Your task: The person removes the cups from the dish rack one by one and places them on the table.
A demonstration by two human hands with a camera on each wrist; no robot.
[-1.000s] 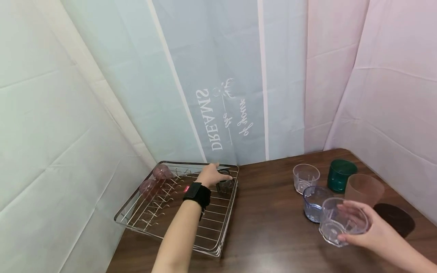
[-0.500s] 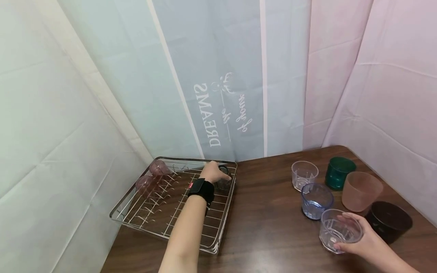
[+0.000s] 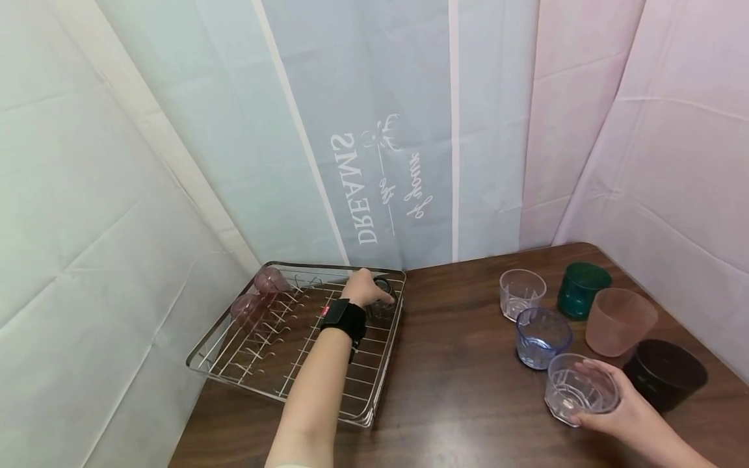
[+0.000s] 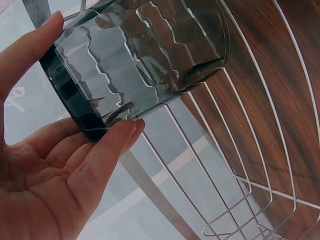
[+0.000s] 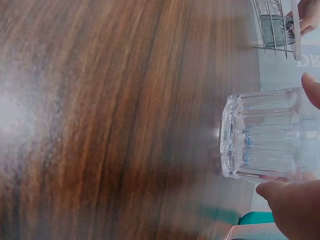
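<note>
My left hand [image 3: 361,289] reaches over the far right corner of a wire dish rack [image 3: 370,416] and grips a smoky grey see-through tumbler [image 4: 145,55] near its dark rim, thumb on one side and fingers on the other. The tumbler is inside the rack, against its wires. Low over the right of the table, my right hand [image 3: 608,396] holds a clear faceted tumbler [image 3: 564,393] by its side, mouth up. Its base is at or just above the wood; I cannot tell which. A blue tumbler [image 3: 543,341] stands just behind it.
Two purplish glasses [image 3: 272,281] lie at the rack's left side. Right of the rack stand another clear tumbler [image 3: 523,296], a green one [image 3: 585,291], a frosted pink one [image 3: 621,323] and a dark one [image 3: 667,374]. Cloth curtains border the wooden table [image 3: 450,370].
My right hand has lowered the clear tumbler toward the table in front of the blue one. My left hand stays on the smoky tumbler in the rack. The head view has shifted slightly.
</note>
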